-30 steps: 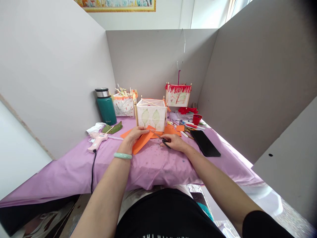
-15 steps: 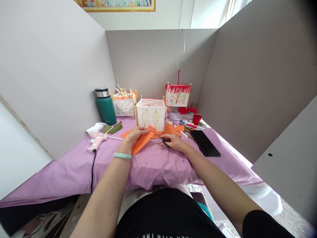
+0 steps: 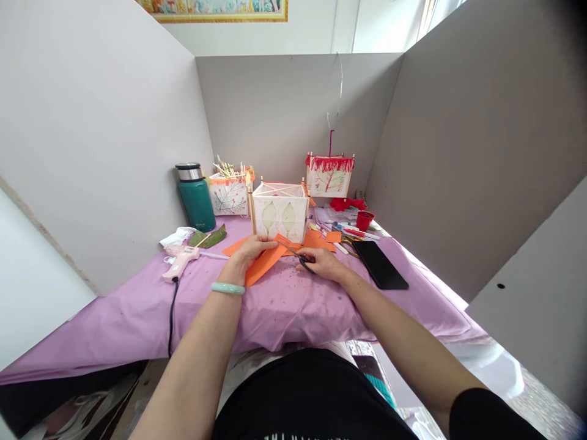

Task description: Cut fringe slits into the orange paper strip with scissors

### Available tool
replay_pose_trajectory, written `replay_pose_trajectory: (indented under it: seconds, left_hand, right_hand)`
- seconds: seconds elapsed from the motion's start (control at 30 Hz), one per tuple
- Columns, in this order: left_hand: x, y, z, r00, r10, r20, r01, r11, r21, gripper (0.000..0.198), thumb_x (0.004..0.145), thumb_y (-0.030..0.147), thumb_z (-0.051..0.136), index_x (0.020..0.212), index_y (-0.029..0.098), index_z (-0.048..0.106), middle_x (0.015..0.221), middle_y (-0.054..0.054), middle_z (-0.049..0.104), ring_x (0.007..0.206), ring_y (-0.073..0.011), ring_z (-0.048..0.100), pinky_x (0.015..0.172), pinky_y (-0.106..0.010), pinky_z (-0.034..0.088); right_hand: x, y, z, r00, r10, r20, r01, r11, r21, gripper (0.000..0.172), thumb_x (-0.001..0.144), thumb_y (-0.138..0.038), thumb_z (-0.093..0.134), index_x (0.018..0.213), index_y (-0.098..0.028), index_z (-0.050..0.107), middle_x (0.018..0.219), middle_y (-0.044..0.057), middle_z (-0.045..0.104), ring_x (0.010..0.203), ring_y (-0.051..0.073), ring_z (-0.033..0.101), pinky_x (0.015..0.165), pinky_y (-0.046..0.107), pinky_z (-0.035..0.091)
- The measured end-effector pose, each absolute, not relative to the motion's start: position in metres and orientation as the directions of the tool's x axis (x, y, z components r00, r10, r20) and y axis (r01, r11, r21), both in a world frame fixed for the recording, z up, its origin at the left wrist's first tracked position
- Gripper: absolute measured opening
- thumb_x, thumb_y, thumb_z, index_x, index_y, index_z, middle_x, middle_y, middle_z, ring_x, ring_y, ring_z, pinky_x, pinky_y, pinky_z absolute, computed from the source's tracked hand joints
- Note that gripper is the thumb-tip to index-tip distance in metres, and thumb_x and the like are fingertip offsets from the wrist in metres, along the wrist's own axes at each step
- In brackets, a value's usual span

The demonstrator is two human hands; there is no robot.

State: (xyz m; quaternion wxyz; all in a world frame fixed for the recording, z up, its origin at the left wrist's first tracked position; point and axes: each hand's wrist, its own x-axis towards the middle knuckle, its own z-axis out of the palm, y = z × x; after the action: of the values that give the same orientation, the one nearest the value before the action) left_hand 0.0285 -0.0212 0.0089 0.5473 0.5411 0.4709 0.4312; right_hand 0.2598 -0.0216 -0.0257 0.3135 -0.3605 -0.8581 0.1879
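Note:
My left hand [image 3: 251, 252] is closed on a strip of orange paper [image 3: 263, 269], thumb on top, near its slit upper end. In my right hand [image 3: 324, 264] is a pair of scissors [image 3: 306, 263] with dark handles, the fingers wrapped round them. The blades point left and meet the paper's fringed edge; whether they are parted I cannot tell. Just behind my hands stands a square lantern [image 3: 280, 214] with white sides, wooden corner sticks and two green leaf prints. More orange paper [image 3: 321, 242] lies flat on the table under and behind the scissors.
A pink glue gun [image 3: 181, 263] and a green bottle [image 3: 197, 205] are at the left. To the right lie a black phone [image 3: 380, 264], several markers and a red cup [image 3: 364, 220]. Behind are a stick-filled box [image 3: 229, 197] and a red-fringed lantern [image 3: 329, 180]. Grey panels enclose the table.
Both hands stay almost where they were, with the paper and scissors still held. Only a very slight shift of the scissors and the paper shows.

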Motion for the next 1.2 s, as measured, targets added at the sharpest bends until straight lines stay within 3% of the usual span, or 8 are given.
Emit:
replay_pose_trajectory:
  seconds: [0.33, 0.77, 1.2]
  left_hand:
    - [0.026, -0.018, 0.006, 0.197, 0.980, -0.028, 0.023, 0.024, 0.999, 0.033, 0.051, 0.033, 0.081, 0.070, 0.012, 0.063, 0.061, -0.003, 0.062, 0.050, -0.0106, 0.053, 0.048, -0.023, 0.035]
    - [0.018, -0.008, -0.001, 0.220, 0.975, 0.034, -0.086, -0.016, 0.996, 0.036, 0.054, 0.033, 0.080, 0.081, 0.013, 0.067, 0.071, -0.005, 0.066, 0.060, -0.0150, 0.061, 0.057, -0.025, 0.042]
    - [0.021, -0.012, 0.000, 0.213, 0.977, 0.018, -0.088, 0.001, 0.996, 0.034, 0.053, 0.032, 0.080, 0.076, 0.013, 0.064, 0.070, -0.004, 0.065, 0.058, -0.0135, 0.059, 0.055, -0.024, 0.042]
  right_hand:
    - [0.260, -0.019, -0.028, -0.546, 0.728, 0.414, 0.477, 0.677, -0.560, 0.039, 0.074, -0.047, 0.062, 0.102, -0.019, 0.066, 0.070, -0.001, 0.060, 0.060, 0.010, 0.046, 0.057, 0.021, 0.032]
    - [0.262, -0.020, -0.027, -0.552, 0.753, 0.358, 0.477, 0.637, -0.606, 0.042, 0.070, -0.051, 0.064, 0.096, -0.018, 0.066, 0.068, -0.002, 0.055, 0.060, 0.010, 0.045, 0.055, 0.021, 0.031]
    - [0.262, -0.020, -0.028, -0.556, 0.743, 0.372, 0.466, 0.650, -0.601, 0.043, 0.071, -0.050, 0.064, 0.098, -0.018, 0.066, 0.068, -0.002, 0.055, 0.061, 0.009, 0.044, 0.056, 0.021, 0.032]
